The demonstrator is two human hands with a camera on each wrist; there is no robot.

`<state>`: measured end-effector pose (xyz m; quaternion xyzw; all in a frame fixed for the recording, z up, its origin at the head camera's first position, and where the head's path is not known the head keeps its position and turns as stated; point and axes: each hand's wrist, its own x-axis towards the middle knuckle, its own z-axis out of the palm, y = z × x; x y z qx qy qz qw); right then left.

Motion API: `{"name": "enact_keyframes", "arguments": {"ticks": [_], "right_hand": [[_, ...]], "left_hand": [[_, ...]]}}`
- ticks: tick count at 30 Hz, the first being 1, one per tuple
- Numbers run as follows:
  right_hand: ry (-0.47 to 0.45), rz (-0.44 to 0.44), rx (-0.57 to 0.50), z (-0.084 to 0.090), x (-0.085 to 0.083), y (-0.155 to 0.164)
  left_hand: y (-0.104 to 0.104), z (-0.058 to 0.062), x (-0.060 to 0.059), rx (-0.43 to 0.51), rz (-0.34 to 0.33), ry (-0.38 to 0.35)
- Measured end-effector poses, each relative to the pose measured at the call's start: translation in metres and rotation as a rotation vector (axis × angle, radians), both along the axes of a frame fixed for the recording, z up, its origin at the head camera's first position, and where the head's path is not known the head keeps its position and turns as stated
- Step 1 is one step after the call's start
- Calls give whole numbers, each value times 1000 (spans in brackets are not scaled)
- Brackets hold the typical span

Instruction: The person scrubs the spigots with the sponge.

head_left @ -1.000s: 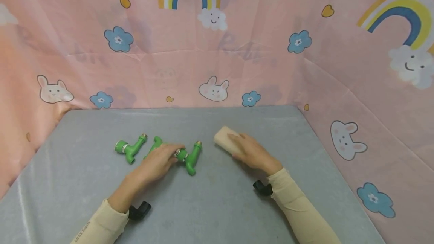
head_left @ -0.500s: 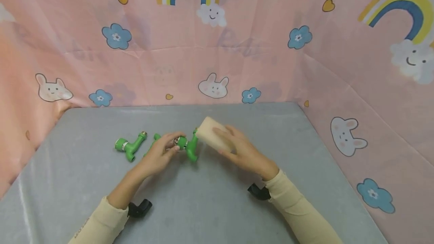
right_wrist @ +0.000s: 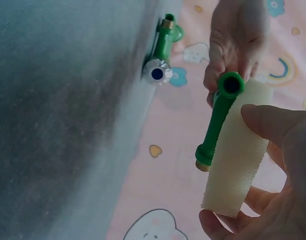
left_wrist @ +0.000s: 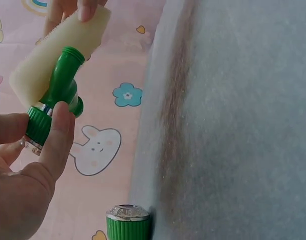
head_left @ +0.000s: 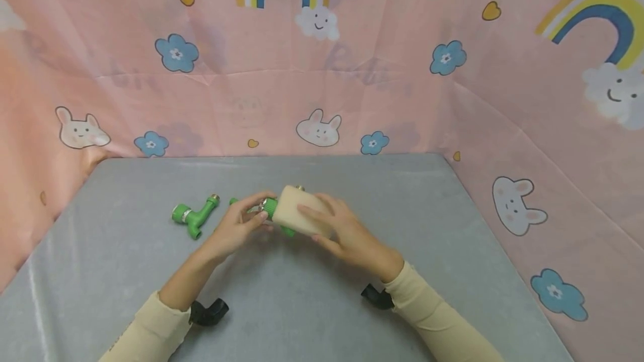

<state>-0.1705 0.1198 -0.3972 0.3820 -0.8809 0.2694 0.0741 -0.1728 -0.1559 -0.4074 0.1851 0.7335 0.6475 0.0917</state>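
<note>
My left hand [head_left: 251, 215] pinches a green plastic faucet [head_left: 270, 206] by its ribbed collar and holds it just above the grey table [head_left: 312, 306]. My right hand [head_left: 322, 227] grips a beige sponge block [head_left: 301, 215] and presses it against the faucet's body. In the left wrist view the faucet [left_wrist: 57, 95] lies against the sponge [left_wrist: 28, 77], with thumb and fingers on its collar. The right wrist view shows the faucet [right_wrist: 218, 120] running along the sponge [right_wrist: 240, 165]. A second green faucet [head_left: 194, 217] lies on the table to the left. Another green piece [head_left: 233, 201] peeks out behind my left hand.
Pink cloth walls [head_left: 352, 82] printed with rainbows, bunnies and flowers close in the table at the back and on both sides. Black camera mounts [head_left: 208, 312] sit at both wrists. The lying faucet [right_wrist: 161, 47] is also seen in the right wrist view.
My right hand carried the sponge leftward from the table onto the faucet. My left hand lifted that faucet off the table and raised it slightly.
</note>
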Motion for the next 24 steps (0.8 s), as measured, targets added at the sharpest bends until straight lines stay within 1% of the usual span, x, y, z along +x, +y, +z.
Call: {"name": "enact_keyframes", "arguments": {"ticks": [5, 10, 15, 19, 24], "right_hand": [[31, -40, 6, 0, -1, 0], [59, -81, 7, 0, -4, 4], [96, -139, 26, -2, -11, 11], [104, -179, 43, -3, -16, 16], [113, -229, 55, -5, -21, 22]], "left_hand": [[2, -1, 0, 41, -12, -3], [3, -1, 0, 45, -11, -5], [3, -1, 0, 18, -14, 6], [1, -2, -1, -16, -22, 22], [1, -3, -1, -68, -9, 35]]}}
